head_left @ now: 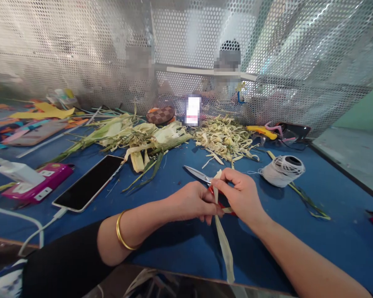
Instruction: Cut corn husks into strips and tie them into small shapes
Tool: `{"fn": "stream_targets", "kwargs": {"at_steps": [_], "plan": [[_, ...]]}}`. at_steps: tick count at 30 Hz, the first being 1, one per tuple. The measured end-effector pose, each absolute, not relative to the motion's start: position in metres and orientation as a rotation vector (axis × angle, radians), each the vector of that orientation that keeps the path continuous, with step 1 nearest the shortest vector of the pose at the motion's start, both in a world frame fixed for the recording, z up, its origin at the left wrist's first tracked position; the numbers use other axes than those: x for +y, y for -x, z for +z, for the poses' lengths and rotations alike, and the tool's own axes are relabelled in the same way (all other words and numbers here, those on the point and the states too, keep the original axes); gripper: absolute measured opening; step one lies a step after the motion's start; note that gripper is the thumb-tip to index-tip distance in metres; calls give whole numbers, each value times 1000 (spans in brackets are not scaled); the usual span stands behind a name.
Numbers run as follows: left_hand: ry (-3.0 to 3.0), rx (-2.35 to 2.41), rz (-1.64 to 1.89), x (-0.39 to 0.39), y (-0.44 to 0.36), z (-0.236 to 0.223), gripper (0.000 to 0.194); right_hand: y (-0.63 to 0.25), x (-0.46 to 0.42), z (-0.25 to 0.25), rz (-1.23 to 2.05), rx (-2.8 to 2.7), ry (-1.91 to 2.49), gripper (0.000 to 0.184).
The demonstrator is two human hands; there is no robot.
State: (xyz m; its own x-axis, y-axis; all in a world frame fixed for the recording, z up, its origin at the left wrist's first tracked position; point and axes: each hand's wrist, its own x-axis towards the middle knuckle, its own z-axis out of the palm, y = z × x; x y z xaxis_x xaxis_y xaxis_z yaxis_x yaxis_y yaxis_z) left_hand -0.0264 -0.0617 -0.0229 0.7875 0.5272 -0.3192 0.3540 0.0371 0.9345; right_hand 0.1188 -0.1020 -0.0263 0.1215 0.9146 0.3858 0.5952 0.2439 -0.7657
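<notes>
My left hand and my right hand meet above the blue table, both pinched on one pale corn husk strip. The strip stands up between my fingers and hangs down toward the table's near edge. A gold bangle circles my left wrist. Red-handled scissors lie on the table just behind my hands, blades pointing left, handles hidden by my fingers. A spool of white thread sits to the right of my right hand.
A pile of green corn husks and a heap of shredded husk lie farther back. A smartphone on a white cable and a pink box sit at left. A perforated metal screen closes the back; people sit behind it.
</notes>
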Motion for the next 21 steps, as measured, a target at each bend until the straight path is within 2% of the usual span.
{"fn": "stream_targets", "kwargs": {"at_steps": [3,5,9,11,13,16,18,21], "plan": [[-1483,699,190,-61,27,-23,18,-122,-100,-26,362,-1574,1471,30],[-1393,699,261,-60,28,-23,23,-129,-99,-22,273,-1588,1470,24],[-1162,760,441,-56,29,-19,38,-148,-102,-7,-80,-1531,1408,19],[-1071,753,509,-53,30,-18,40,-151,-107,0,-234,-1578,1360,16],[-1023,737,574,-51,31,-18,38,-145,-112,1,-347,-1854,1237,14],[-1001,737,650,-49,30,-18,32,-128,-115,-7,-426,-2436,1004,24],[-992,756,690,-49,29,-17,29,-118,-114,-16,-477,-2569,982,29],[-978,797,734,-48,29,-16,29,-113,-110,-27,-514,-2586,1000,26]]}}
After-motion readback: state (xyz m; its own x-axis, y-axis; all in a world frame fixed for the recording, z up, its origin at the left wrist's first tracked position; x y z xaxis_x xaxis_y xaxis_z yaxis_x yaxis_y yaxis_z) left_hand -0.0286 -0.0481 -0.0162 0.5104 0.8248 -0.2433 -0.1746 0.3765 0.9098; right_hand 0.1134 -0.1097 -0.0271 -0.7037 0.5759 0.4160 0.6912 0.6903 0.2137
